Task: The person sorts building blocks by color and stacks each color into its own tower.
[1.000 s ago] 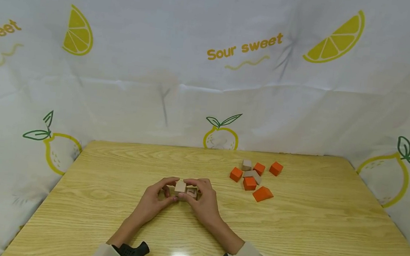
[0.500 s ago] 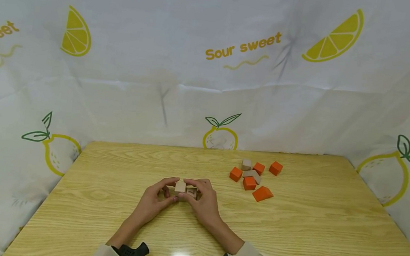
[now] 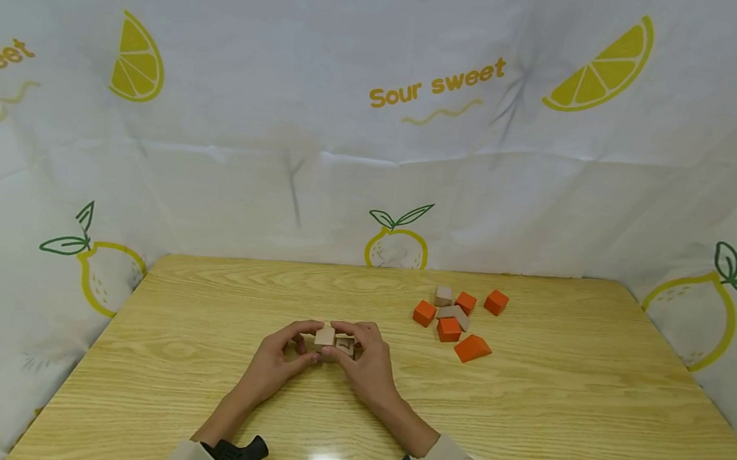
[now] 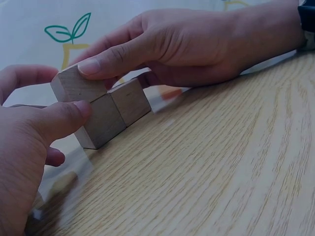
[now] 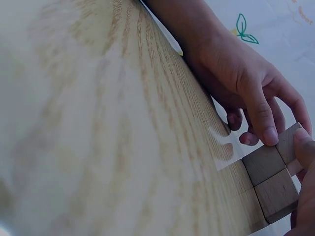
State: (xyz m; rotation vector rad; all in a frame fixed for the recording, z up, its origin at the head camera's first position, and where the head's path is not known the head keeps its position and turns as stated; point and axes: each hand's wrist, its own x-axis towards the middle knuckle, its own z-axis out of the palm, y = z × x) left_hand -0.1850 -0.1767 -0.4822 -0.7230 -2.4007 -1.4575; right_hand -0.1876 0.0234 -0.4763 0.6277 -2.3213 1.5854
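Three plain wooden cubes stand together at mid-table. Two sit side by side on the wood: the left lower cube [image 4: 104,122] and the right lower cube [image 4: 130,102]. On the left one rests the top cube [image 3: 325,336]. My right hand [image 3: 366,365] pinches the top cube, thumb on its near face and fingers behind. My left hand [image 3: 274,364] steadies the stack from the left, its thumb [image 4: 74,112] on the near face around the seam and its fingers at the far side. A dark mark shows on top of the right lower cube.
Right of the hands lies a loose group: several orange cubes [image 3: 449,330], an orange triangular block [image 3: 473,349], a plain cube [image 3: 444,296] and a plain angled block [image 3: 454,316]. A white lemon-print cloth [image 3: 246,197] hangs behind the wooden table [image 3: 556,422].
Almost nothing moves. Both hands keep their places on the stacked cubes, and the view shifts very slightly.
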